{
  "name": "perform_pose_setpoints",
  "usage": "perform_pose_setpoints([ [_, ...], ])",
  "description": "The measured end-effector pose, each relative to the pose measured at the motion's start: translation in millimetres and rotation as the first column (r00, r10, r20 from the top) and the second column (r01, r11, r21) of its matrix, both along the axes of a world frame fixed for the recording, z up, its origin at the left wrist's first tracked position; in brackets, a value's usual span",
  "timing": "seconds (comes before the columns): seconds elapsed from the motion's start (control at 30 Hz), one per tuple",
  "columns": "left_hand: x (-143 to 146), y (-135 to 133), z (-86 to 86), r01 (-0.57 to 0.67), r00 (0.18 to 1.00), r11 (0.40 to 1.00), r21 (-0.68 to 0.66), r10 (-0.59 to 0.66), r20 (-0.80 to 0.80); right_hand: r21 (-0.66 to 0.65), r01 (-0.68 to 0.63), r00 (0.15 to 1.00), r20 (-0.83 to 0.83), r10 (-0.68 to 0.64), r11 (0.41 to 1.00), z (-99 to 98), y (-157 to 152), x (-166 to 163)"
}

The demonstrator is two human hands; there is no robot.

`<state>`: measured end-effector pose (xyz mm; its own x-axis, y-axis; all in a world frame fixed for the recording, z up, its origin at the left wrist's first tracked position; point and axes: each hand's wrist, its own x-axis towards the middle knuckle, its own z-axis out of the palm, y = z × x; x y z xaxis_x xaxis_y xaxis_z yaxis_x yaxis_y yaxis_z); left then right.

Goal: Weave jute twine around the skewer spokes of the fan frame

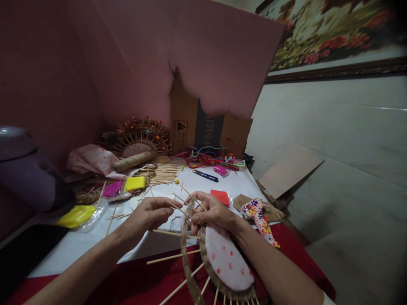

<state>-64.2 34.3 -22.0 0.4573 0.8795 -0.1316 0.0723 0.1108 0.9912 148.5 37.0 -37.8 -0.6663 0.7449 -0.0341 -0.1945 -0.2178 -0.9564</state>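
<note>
My left hand (154,213) pinches the end of a thin wooden stick (177,208) that runs into the twine-wrapped band (185,250). In my right hand (214,214) is the upper end of a fan-shaped craft piece, gripped near that band. The piece has a half-round panel of white cloth with pink dots (226,258), edged in brown twine. Sticks spread outward from the edging and cross the outer band. Its lower part runs out of the bottom of the view.
A finished-looking fan piece with flowers (136,135) leans behind a twine roll (135,161). Beyond are loose sticks (163,171), thread snips (206,175), coloured pipe cleaners (210,159) and torn cardboard (187,120). Clay packets (135,183) lie left; a floral stuffed figure (258,216) lies right.
</note>
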Motion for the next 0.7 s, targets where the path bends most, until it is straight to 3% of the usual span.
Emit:
perform_pose_setpoints([
  [0.47, 3.1, -2.1, -2.7, -0.026, 0.997, 0.999, -0.042, 0.029, 0.074, 0.026, 0.008, 1.0, -0.011, -0.008, 1.0, -2.5, 2.4, 1.0],
  [0.7, 7.3, -4.6, -0.3, -0.099, 0.994, 0.993, 0.056, 0.097, 0.045, 0.003, 0.049, 0.998, -0.034, -0.049, 0.999, -4.3, 1.6, -2.4],
])
